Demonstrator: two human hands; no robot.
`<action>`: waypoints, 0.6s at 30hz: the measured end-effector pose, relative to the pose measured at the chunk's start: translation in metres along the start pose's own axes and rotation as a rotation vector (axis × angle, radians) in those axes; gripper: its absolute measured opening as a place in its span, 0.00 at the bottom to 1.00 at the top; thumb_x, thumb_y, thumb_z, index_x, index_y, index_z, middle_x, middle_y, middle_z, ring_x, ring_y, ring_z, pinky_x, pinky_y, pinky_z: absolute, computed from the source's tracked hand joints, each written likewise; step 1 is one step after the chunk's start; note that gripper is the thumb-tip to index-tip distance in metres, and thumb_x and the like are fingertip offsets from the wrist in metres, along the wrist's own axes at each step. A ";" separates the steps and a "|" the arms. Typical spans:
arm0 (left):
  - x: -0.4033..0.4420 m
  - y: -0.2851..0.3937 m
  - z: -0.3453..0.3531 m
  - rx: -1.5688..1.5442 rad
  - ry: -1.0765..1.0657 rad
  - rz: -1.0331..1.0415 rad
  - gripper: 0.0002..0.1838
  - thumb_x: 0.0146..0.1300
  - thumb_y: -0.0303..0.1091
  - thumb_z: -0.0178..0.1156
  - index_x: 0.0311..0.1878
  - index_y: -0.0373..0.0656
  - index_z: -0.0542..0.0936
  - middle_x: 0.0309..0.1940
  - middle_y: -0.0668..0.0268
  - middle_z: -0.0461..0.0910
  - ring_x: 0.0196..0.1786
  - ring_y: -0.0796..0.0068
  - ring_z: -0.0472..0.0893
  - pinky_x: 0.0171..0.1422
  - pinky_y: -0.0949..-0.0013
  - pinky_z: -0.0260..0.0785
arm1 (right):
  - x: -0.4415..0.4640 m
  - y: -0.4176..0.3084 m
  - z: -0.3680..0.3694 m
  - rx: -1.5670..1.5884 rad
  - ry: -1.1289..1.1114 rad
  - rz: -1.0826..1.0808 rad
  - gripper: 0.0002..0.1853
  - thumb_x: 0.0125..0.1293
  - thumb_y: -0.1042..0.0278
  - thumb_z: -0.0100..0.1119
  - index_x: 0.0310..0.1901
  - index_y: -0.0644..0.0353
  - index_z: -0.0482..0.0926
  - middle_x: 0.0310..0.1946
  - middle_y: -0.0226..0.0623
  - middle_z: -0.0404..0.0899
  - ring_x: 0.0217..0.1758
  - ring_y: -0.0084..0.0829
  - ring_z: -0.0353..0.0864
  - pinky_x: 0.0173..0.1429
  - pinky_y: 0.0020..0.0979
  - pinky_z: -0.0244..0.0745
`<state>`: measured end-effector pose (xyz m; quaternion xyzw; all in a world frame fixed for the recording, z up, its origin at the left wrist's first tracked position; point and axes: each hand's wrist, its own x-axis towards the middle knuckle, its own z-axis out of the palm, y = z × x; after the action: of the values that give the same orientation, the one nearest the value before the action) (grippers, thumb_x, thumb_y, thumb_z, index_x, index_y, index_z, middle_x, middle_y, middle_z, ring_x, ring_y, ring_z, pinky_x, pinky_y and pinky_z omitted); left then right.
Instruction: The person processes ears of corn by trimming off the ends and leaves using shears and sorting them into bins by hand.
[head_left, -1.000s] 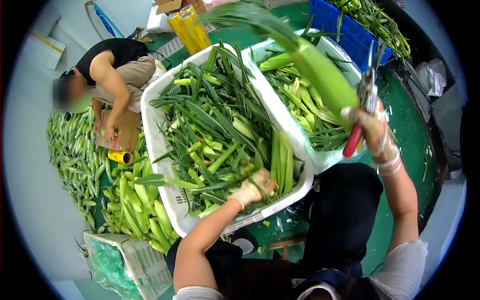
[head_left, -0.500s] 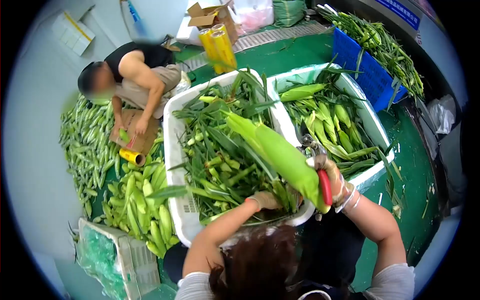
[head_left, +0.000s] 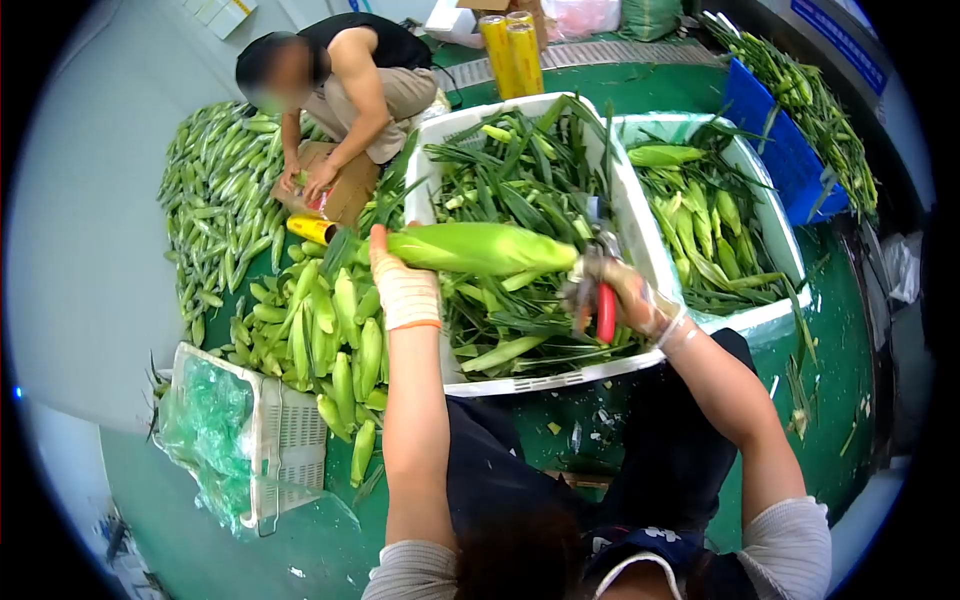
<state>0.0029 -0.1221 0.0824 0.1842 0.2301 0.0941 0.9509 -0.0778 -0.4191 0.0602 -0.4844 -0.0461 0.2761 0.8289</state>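
A green corn ear in its husk (head_left: 480, 248) lies level above the near edge of the left white basket (head_left: 640, 215). Gloved, my left hand (head_left: 405, 285) grips its left end. My right hand (head_left: 635, 300), also gloved, is closed on red-handled pruning shears (head_left: 606, 312) at the ear's right end; the blades are blurred against it. Beneath the ear, the basket holds cut leaves and husk pieces (head_left: 520, 190).
Husked ears (head_left: 345, 350) are heaped at left, beyond a crate with green film (head_left: 285, 430). A co-worker (head_left: 365, 85) crouches by a cardboard box (head_left: 355, 185) and wrapped corn (head_left: 220, 190). Right stand a second white basket (head_left: 790, 250) and a blue crate (head_left: 770, 140).
My left hand has left the leaves in the basket and taken hold of the ear's left end. The ear has turned level, and the shears have moved to its right end.
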 end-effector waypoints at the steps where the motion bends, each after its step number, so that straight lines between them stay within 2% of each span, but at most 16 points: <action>1: 0.014 0.013 -0.013 -0.038 0.116 0.077 0.24 0.60 0.53 0.59 0.49 0.44 0.69 0.41 0.58 0.75 0.42 0.61 0.75 0.53 0.52 0.69 | 0.003 0.010 -0.012 -0.254 0.125 0.047 0.26 0.59 0.53 0.61 0.49 0.67 0.69 0.41 0.43 0.78 0.42 0.38 0.79 0.48 0.36 0.75; 2: 0.022 0.023 -0.021 -0.045 0.087 0.117 0.26 0.60 0.53 0.58 0.52 0.44 0.68 0.45 0.58 0.73 0.47 0.61 0.73 0.58 0.51 0.66 | 0.004 0.021 -0.014 -0.818 0.282 0.032 0.35 0.52 0.52 0.67 0.53 0.70 0.65 0.45 0.46 0.76 0.47 0.41 0.77 0.53 0.36 0.73; 3: 0.024 0.029 -0.021 -0.053 0.053 0.155 0.28 0.61 0.53 0.58 0.55 0.43 0.68 0.50 0.59 0.72 0.51 0.61 0.71 0.62 0.51 0.63 | -0.006 0.005 0.023 -1.097 0.361 0.214 0.42 0.48 0.49 0.69 0.55 0.72 0.61 0.45 0.52 0.76 0.50 0.46 0.76 0.56 0.35 0.71; 4: 0.024 0.030 -0.020 -0.053 0.057 0.178 0.30 0.61 0.54 0.56 0.58 0.43 0.66 0.55 0.59 0.70 0.54 0.60 0.71 0.65 0.51 0.59 | -0.006 0.026 0.031 -1.284 0.403 0.056 0.44 0.47 0.48 0.69 0.56 0.73 0.60 0.45 0.54 0.75 0.51 0.48 0.76 0.57 0.35 0.71; 5: 0.026 0.029 -0.018 -0.062 0.051 0.184 0.30 0.61 0.54 0.56 0.58 0.43 0.66 0.55 0.59 0.70 0.54 0.60 0.71 0.65 0.51 0.59 | -0.005 0.044 0.037 -1.462 0.446 -0.113 0.46 0.46 0.47 0.70 0.56 0.74 0.58 0.45 0.57 0.74 0.51 0.49 0.76 0.58 0.36 0.70; 6: 0.027 0.028 -0.017 -0.048 0.123 0.201 0.30 0.62 0.54 0.56 0.58 0.43 0.66 0.56 0.59 0.70 0.55 0.59 0.70 0.66 0.51 0.59 | 0.001 0.031 0.054 -1.235 0.333 0.042 0.47 0.46 0.46 0.70 0.56 0.75 0.57 0.46 0.59 0.73 0.51 0.53 0.75 0.58 0.38 0.70; 7: 0.026 0.026 -0.018 -0.029 0.200 0.216 0.29 0.62 0.54 0.55 0.58 0.42 0.66 0.56 0.58 0.70 0.56 0.59 0.70 0.66 0.50 0.59 | 0.007 0.033 0.067 -1.196 0.379 0.033 0.47 0.45 0.45 0.70 0.55 0.74 0.56 0.45 0.60 0.73 0.49 0.54 0.75 0.57 0.39 0.70; 9: 0.022 0.023 -0.022 -0.039 0.191 0.191 0.29 0.62 0.53 0.54 0.59 0.43 0.67 0.57 0.59 0.70 0.57 0.58 0.70 0.67 0.52 0.58 | 0.022 0.032 0.074 -1.275 0.388 -0.075 0.47 0.45 0.45 0.69 0.54 0.74 0.57 0.45 0.61 0.71 0.49 0.54 0.75 0.55 0.40 0.71; 11: 0.017 0.017 -0.021 -0.060 0.159 0.137 0.28 0.62 0.52 0.53 0.59 0.44 0.67 0.58 0.60 0.70 0.59 0.58 0.69 0.69 0.54 0.56 | 0.034 0.023 0.080 -1.224 0.426 -0.076 0.45 0.44 0.46 0.70 0.53 0.72 0.58 0.45 0.59 0.70 0.49 0.52 0.73 0.54 0.40 0.71; 12: 0.012 0.013 -0.022 -0.019 0.146 0.153 0.31 0.64 0.51 0.54 0.61 0.37 0.64 0.57 0.56 0.70 0.53 0.60 0.72 0.63 0.57 0.64 | 0.038 0.020 0.080 -1.212 0.411 -0.166 0.44 0.44 0.47 0.71 0.52 0.71 0.58 0.43 0.57 0.71 0.47 0.51 0.73 0.53 0.40 0.71; 13: 0.009 0.006 -0.021 -0.021 0.149 0.150 0.31 0.64 0.51 0.54 0.61 0.37 0.64 0.57 0.56 0.70 0.53 0.60 0.72 0.63 0.57 0.64 | 0.042 0.018 0.081 -1.201 0.392 -0.254 0.43 0.44 0.48 0.71 0.51 0.70 0.59 0.42 0.55 0.71 0.45 0.49 0.73 0.51 0.40 0.71; 14: -0.005 0.001 -0.013 0.031 0.178 0.213 0.31 0.63 0.50 0.55 0.61 0.37 0.64 0.57 0.56 0.70 0.52 0.60 0.72 0.62 0.57 0.64 | 0.045 0.016 0.081 -1.127 0.389 -0.270 0.39 0.45 0.51 0.72 0.49 0.68 0.62 0.38 0.48 0.72 0.41 0.42 0.73 0.47 0.38 0.71; 15: -0.013 0.000 -0.009 0.084 0.205 0.277 0.31 0.63 0.49 0.56 0.61 0.37 0.64 0.57 0.56 0.70 0.52 0.61 0.73 0.61 0.58 0.65 | 0.047 0.010 0.083 -0.866 0.332 -0.208 0.34 0.46 0.52 0.71 0.46 0.67 0.65 0.34 0.41 0.73 0.38 0.35 0.72 0.46 0.34 0.70; 17: -0.008 0.003 -0.006 0.028 0.252 0.309 0.30 0.62 0.48 0.58 0.60 0.36 0.65 0.53 0.57 0.72 0.49 0.61 0.74 0.58 0.58 0.67 | 0.053 0.015 0.070 -0.421 0.255 -0.120 0.29 0.48 0.54 0.70 0.43 0.66 0.69 0.32 0.36 0.74 0.35 0.28 0.71 0.44 0.29 0.70; 18: -0.016 0.002 0.000 0.074 0.261 0.352 0.30 0.62 0.47 0.59 0.59 0.36 0.65 0.52 0.57 0.73 0.47 0.61 0.75 0.57 0.58 0.68 | 0.055 0.013 0.064 -0.536 0.214 -0.106 0.25 0.50 0.57 0.69 0.41 0.66 0.70 0.31 0.36 0.75 0.34 0.26 0.71 0.41 0.27 0.70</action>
<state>-0.0116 -0.1244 0.0902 0.2426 0.3187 0.2732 0.8746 -0.0585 -0.3372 0.0729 -0.7095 -0.0548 0.1578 0.6847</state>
